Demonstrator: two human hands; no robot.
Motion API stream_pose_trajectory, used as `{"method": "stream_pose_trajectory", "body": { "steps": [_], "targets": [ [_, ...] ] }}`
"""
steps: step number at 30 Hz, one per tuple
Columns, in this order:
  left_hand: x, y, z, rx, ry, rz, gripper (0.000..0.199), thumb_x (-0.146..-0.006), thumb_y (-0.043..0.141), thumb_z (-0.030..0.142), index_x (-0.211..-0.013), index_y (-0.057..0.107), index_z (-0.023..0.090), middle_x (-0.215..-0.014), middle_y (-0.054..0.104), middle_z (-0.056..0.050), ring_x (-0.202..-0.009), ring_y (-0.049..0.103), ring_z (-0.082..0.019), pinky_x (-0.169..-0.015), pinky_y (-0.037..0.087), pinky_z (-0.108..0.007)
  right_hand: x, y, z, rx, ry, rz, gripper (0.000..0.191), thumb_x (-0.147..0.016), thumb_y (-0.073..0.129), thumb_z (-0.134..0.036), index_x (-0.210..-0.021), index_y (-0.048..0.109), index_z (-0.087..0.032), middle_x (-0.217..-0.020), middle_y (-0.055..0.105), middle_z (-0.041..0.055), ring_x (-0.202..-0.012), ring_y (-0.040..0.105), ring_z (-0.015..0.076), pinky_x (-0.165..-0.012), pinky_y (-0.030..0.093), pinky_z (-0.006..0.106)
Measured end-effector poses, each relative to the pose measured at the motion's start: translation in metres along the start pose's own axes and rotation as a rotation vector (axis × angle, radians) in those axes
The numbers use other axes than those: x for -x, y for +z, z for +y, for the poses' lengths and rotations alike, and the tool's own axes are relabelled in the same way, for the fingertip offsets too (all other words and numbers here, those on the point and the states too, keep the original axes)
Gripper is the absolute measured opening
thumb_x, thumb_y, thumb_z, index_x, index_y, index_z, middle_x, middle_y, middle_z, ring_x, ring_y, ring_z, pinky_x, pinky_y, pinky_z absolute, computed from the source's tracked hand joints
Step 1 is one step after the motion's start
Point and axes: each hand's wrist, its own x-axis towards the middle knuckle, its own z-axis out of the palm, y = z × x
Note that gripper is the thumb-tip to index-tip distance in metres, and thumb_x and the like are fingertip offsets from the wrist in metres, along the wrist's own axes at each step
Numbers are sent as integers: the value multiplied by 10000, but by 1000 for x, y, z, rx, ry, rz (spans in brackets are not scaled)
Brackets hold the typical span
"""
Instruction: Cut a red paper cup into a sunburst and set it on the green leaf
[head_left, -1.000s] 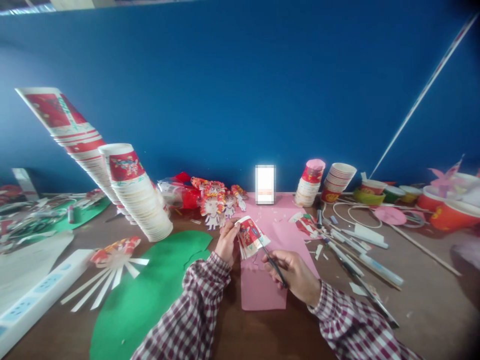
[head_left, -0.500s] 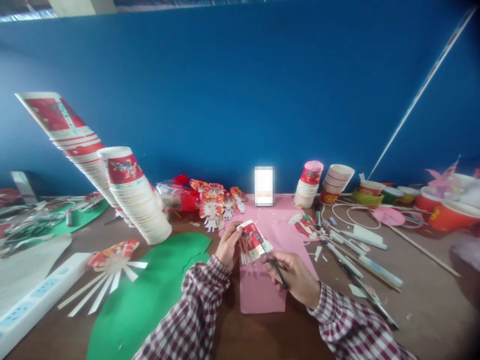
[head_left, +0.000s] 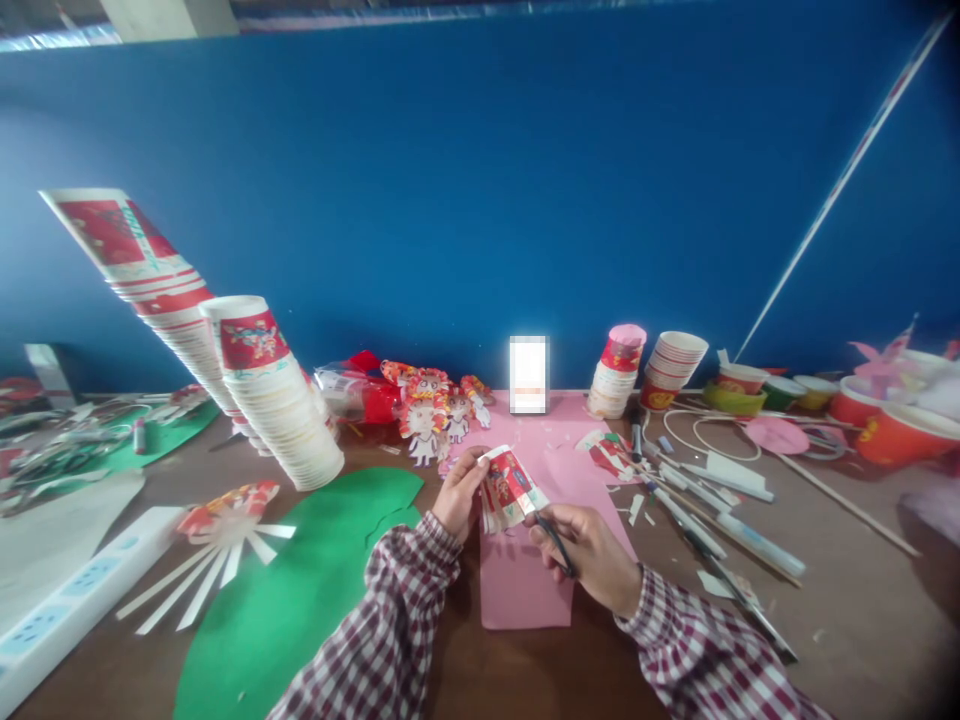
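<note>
Holding a printed, cut paper cup (head_left: 511, 487) above the pink sheet (head_left: 525, 595), pinched between thumb and fingers of the left hand (head_left: 459, 497). Gripping dark-handled scissors (head_left: 556, 547) in the curled right hand (head_left: 596, 558), at the cup's near right edge, with a blade gap too small to tell. Seeing around them a brown table (head_left: 465, 685) with green paper (head_left: 300, 600), leaning cup stacks (head_left: 277, 410) and scattered pens (head_left: 761, 542), before a blue partition (head_left: 450, 180).

Cup piece (head_left: 510, 482): printed paper; green sheet (head_left: 292, 580): matt, smooth; red packet (head_left: 375, 402): glossy plastic; sleeves (head_left: 375, 625): soft cloth, puckered
</note>
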Motion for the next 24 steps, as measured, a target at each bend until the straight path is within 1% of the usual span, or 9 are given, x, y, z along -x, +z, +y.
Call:
{"method": "stream_pose_trajectory", "body": {
  "steps": [6, 12, 15, 19, 21, 24],
  "targets": [
    [-1, -2, -2, -54, 27, -1, 233, -710, 640, 331, -878, 587, 178, -744, 588, 3, -655, 543, -108, -667, 429, -241, 1, -2, -3, 5, -10, 1, 382, -664, 669, -464, -838, 625, -126, -532, 477, -39, -477, 457, 76, -399, 412, 176],
    [-1, -3, -3, -75, 42, 6, 247, -704, 644, 345, -880, 589, 179, -741, 591, 1, -644, 541, -111, -657, 429, -240, 3, -1, -10, 68, -17, 16, 373, -657, 677, -459, -813, 630, -123, -490, 429, -58, -434, 378, 56, -383, 347, 173],
    [-1, -3, -2, -63, 44, -4, 244, -701, 648, 340, -875, 589, 179, -733, 594, 3, -641, 547, -109, -654, 433, -238, 3, -3, -11, 114, -44, 11, 333, -678, 669, -433, -790, 624, -123, -473, 414, -64, -421, 354, 52, -386, 309, 176],
    [0, -2, -2, -53, 16, -7, 245, -701, 650, 332, -880, 593, 174, -736, 607, 3, -643, 559, -106, -651, 443, -235, 2, -2, -10, 137, -114, 22, 269, -703, 657, -384, -745, 605, -123, -482, 404, -68, -434, 325, 42, -393, 252, 167],
    [0, -2, -2, -32, 11, 5, 246, -710, 642, 330, -895, 592, 176, -749, 615, 1, -653, 568, -107, -660, 451, -240, 2, 0, -9, 115, -100, 21, 259, -703, 657, -371, -747, 589, -125, -498, 413, -66, -440, 340, 43, -392, 271, 162],
    [-2, -2, -3, 17, 40, 67, 242, -713, 641, 323, -906, 590, 185, -757, 622, 6, -664, 584, -112, -682, 462, -253, 2, 5, -6, 36, 0, -3, 285, -698, 651, -384, -811, 564, -137, -548, 464, -52, -468, 426, 66, -410, 369, 176]
  ]
}}
